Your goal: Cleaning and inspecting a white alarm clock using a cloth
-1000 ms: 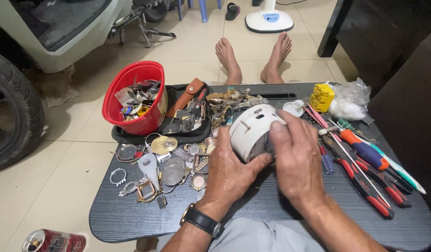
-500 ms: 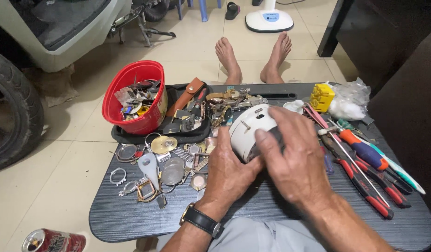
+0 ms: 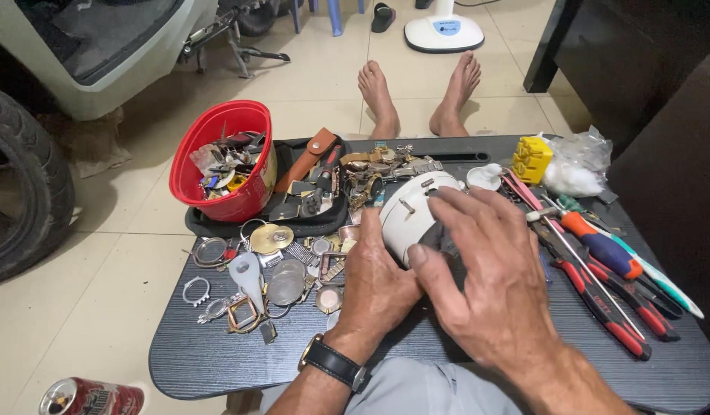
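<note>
A round white clock-like housing (image 3: 411, 207) stands on edge in the middle of the black tray table (image 3: 216, 361), its back toward me. My left hand (image 3: 378, 277), with a black wristwatch, grips its lower left side. My right hand (image 3: 485, 269) lies over its right side, fingers spread across the back and onto a dark part there. The spot under my right palm is hidden.
A red bowl (image 3: 226, 160) of small parts sits in a black tray (image 3: 309, 201) at the left. Watch parts (image 3: 278, 265) lie scattered beside it. Screwdrivers and pliers (image 3: 600, 265), a yellow block (image 3: 533, 158) and a plastic bag (image 3: 576, 165) lie right. A can (image 3: 90, 396) stands on the floor.
My right hand has slid left and forward over the white housing's back, covering more of it. My left hand has kept its hold.
</note>
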